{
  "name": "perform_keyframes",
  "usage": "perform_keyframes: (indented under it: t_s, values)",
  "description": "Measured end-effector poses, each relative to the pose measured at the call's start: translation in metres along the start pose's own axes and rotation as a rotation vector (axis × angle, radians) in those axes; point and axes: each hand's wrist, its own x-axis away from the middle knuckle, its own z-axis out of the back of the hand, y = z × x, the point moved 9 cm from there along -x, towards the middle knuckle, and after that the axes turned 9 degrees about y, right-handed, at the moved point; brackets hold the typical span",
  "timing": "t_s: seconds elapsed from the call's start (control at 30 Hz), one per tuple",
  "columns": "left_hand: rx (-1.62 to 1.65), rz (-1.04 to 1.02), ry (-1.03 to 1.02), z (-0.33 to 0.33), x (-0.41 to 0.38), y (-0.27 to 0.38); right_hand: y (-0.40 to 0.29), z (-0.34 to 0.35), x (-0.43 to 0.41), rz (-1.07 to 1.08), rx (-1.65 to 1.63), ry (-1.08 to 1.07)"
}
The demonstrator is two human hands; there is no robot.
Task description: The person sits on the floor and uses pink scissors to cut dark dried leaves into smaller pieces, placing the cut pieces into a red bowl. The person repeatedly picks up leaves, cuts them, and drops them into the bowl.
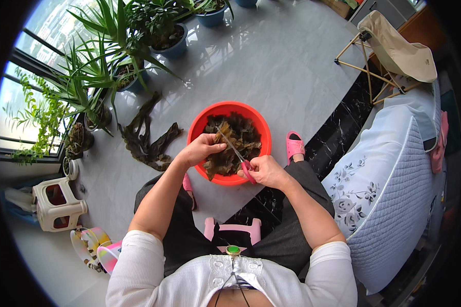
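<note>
A red plastic basin (267, 132) stands on the floor before me, holding many cut pieces of dark brown seaweed (249, 128), probably kelp. Over its left side, my left hand (200, 149) pinches a lighter brown piece of seaweed (226, 135) between thumb and fingers. My right hand (268, 172) grips scissors (236, 152) by their pink-red handles at the basin's near right rim. The blades point up and left across the held piece, beside my left fingertips; whether they are parted is hard to tell. A long, crinkled seaweed strip (150, 147) lies on the floor left of the basin.
Potted plants (173, 42) line the window at upper left. A white plastic stool (59, 205) lies at left near colourful buckets (96, 245). To my right are a bed-like surface with a pale blue quilt (384, 195) and a beige folding chair (399, 46). Pink slippers (294, 146) flank the basin.
</note>
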Motion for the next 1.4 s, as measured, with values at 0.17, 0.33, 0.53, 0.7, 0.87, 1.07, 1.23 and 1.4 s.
perform_keyframes:
  t_s: [0.17,0.33,0.53,0.7,0.87,1.07,1.23,1.4]
  values:
    - [-0.012,0.016,-0.026,0.001,-0.002,-0.004,0.024,-0.012,-0.003,-0.109,-0.196,-0.116]
    - [-0.046,0.032,-0.029,0.003,0.000,-0.005,0.025,-0.010,-0.003,-0.160,-0.173,-0.122]
    - [-0.021,-0.041,0.005,-0.006,-0.001,0.006,0.023,0.010,-0.020,-0.089,-0.387,0.162]
    - [-0.052,-0.099,-0.062,-0.031,0.002,0.006,0.000,0.000,-0.026,-0.089,-0.593,0.141]
    - [-0.077,-0.048,-0.081,-0.032,0.002,0.003,0.021,-0.009,-0.037,-0.119,-0.709,0.121]
    - [-0.073,-0.083,-0.078,-0.028,0.014,0.009,0.016,0.007,-0.039,-0.058,-0.719,0.238]
    - [0.089,-0.119,-0.124,-0.022,0.014,0.021,0.016,0.014,-0.040,-0.056,-0.685,0.306]
    - [0.258,-0.089,-0.119,-0.020,0.023,0.035,0.023,-0.006,-0.031,-0.324,-0.781,0.143]
